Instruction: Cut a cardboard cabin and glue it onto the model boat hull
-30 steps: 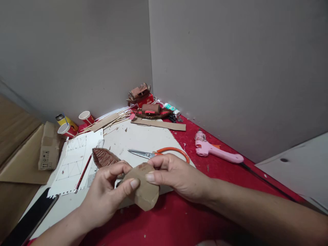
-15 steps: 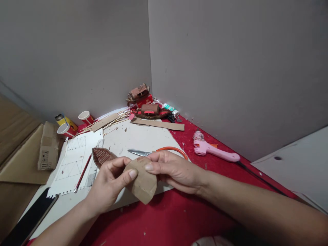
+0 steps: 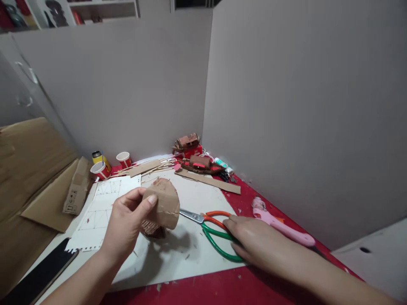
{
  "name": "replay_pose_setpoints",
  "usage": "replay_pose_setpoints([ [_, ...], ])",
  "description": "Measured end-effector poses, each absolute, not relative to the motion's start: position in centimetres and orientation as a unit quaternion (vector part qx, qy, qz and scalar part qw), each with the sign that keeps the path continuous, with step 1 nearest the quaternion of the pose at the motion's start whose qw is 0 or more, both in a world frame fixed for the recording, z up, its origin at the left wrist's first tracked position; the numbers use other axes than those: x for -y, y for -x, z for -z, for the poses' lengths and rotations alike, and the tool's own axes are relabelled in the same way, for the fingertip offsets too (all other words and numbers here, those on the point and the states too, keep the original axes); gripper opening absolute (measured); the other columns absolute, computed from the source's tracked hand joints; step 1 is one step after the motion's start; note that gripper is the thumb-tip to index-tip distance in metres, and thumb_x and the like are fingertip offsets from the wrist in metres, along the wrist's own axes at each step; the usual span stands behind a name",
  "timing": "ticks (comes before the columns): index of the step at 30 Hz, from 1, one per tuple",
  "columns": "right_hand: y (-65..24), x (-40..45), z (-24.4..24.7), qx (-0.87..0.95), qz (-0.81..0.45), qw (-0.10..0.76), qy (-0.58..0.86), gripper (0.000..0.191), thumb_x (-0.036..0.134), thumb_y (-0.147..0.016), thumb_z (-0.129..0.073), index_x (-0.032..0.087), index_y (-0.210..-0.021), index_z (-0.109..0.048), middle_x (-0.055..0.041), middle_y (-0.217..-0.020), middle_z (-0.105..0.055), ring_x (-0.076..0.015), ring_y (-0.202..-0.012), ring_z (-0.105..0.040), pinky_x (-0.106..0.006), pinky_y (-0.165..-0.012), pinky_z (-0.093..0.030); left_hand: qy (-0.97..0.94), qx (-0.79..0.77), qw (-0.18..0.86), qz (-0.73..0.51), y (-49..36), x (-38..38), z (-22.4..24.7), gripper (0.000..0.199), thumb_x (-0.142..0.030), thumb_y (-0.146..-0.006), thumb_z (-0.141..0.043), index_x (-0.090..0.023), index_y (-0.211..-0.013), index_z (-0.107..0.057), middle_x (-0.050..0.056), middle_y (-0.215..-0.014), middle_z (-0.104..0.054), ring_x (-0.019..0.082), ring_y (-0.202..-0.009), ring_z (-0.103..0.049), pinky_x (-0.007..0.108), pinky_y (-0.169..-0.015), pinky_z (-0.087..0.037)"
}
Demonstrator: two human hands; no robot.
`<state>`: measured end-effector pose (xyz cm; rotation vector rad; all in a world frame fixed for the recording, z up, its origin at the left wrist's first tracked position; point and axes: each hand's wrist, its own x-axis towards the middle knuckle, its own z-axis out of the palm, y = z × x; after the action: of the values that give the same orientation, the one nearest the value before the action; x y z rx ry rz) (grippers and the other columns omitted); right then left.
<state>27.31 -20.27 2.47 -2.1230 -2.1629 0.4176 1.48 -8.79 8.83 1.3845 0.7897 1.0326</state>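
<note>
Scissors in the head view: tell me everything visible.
The scissors have silvery, metal-looking blades, a round pivot and two loop handles, one orange, one green. They sit over the white board, blades pointing left, loops to the right. The blade tips are hidden behind the cardboard, so their opening is unclear. The right hand is at the loops, covering their ends; its grip can't be told.

Board (image 3: 152,273) front passable; scissors (image 3: 199,217) (2-handled) block right
</note>
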Motion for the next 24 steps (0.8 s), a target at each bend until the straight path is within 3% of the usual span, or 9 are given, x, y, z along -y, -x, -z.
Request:
replay_pose_setpoints([
  [5,-26.3,18.5,-1.8,0.697,-0.100,0.025,0.709,0.040,0.005,-0.067,-0.055,0.013,-0.104,-0.068,-0.0174,-0.092,-0.075,-0.0336,-0.082,-0.070,-0.037,-0.067,-0.045,-0.608,-0.316,0.553,-0.474,-0.9,9.3,-9.5,0.021,-0.036,-0.078,-0.079,-0.017,-0.077,-0.072,0.000,-0.074,-0.070,0.012,-0.068,-0.059,0.020,-0.064,-0.050],
  [10,-27.1,19.4,-1.4,0.698,-0.086,0.037,0.710,0.031,0.013,-0.070,-0.057,0.017,-0.099,-0.068,-0.0142,-0.089,-0.076,-0.0324,-0.079,-0.071,-0.036,-0.065,-0.048,-0.607,-0.294,0.544,-0.499,-0.3,9.7,-10.3,0.019,-0.036,-0.080,-0.076,-0.017,-0.079,-0.071,0.001,-0.076,-0.072,0.014,-0.069,-0.062,0.022,-0.065,-0.052],
  [12,-27.3,20.5,-1.8,0.710,-0.093,0.096,0.692,0.029,0.018,-0.079,-0.057,0.022,-0.106,-0.066,-0.0114,-0.094,-0.075,-0.0292,-0.083,-0.071,-0.036,-0.069,-0.052,-0.601,-0.293,0.537,-0.514,-0.2,9.7,-10.5,0.018,-0.035,-0.079,-0.076,-0.017,-0.079,-0.071,0.001,-0.077,-0.072,0.014,-0.069,-0.062,0.023,-0.065,-0.053],
  [16,-26.6,23.0,-3.3,0.701,-0.236,0.324,0.590,0.022,0.032,-0.090,-0.055,0.027,-0.110,-0.063,-0.0081,-0.095,-0.072,-0.0247,-0.081,-0.070,-0.032,-0.067,-0.056,-0.599,-0.296,0.531,-0.521,0.0,9.5,-10.6,0.020,-0.037,-0.079,-0.076,-0.017,-0.080,-0.072,0.002,-0.079,-0.072,0.015,-0.072,-0.063,0.026,-0.068,-0.056],
  [19,-26.0,24.3,-4.5,0.666,-0.312,0.359,0.575,0.022,0.039,-0.084,-0.062,0.026,-0.102,-0.064,-0.0061,-0.085,-0.069,-0.0228,-0.073,-0.066,-0.030,-0.063,-0.055,-0.606,-0.300,0.523,-0.519,0.0,9.5,-10.6,0.021,-0.038,-0.080,-0.075,-0.017,-0.083,-0.073,0.002,-0.079,-0.072,0.015,-0.073,-0.063,0.025,-0.068,-0.056],
  [24,-26.6,25.2,-4.8,0.637,-0.402,0.368,0.545,0.051,0.060,-0.071,-0.072,0.026,-0.107,-0.066,-0.0084,-0.091,-0.066,-0.0257,-0.081,-0.061,-0.032,-0.069,-0.052,-0.614,-0.286,0.526,-0.514,0.1,9.8,-10.7,0.020,-0.037,-0.081,-0.075,-0.017,-0.083,-0.073,0.002,-0.080,-0.074,0.015,-0.071,-0.066,0.025,-0.066,-0.058],
])
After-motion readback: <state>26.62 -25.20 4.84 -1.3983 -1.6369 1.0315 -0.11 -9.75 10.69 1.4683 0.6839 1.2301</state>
